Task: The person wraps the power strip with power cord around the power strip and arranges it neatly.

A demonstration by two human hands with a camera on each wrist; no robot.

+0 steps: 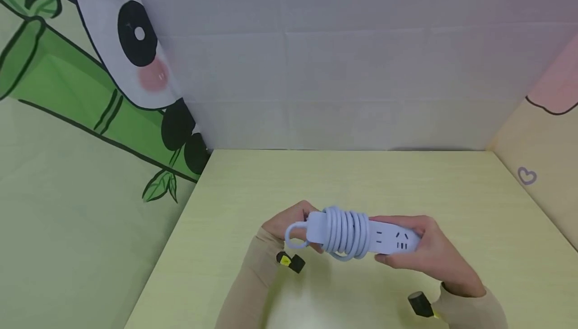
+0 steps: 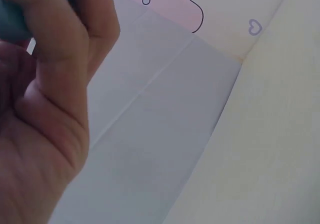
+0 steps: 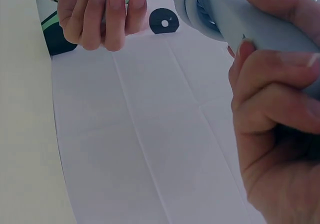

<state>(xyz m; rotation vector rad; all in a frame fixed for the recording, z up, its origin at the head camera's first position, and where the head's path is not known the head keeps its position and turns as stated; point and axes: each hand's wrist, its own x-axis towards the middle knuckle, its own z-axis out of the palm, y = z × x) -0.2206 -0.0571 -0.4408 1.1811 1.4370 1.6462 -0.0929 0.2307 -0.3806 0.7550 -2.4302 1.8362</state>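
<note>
A white power strip point(image 1: 395, 237) is held up above the table, its cord point(image 1: 346, 232) wound several times around its left part. My right hand point(image 1: 433, 249) grips the strip's right end, thumb on the near edge and fingers on the far side. In the right wrist view those fingers point(image 3: 277, 79) curl under the strip's body point(image 3: 270, 26). Behind the cord loop at the left end is my left hand point(image 1: 293, 223), partly hidden. Its curled fingers point(image 3: 107, 21) hold a pale piece, apparently part of the cord; its exact shape is hidden.
A pale wood-look table point(image 1: 289, 183) lies beneath both hands. Behind it stands a grey-white fabric wall point(image 1: 343, 68). Printed sheets with a panda and bamboo point(image 1: 67, 68) at left and a small heart point(image 1: 527, 176) at right flank the table. Each sleeve carries a small black device.
</note>
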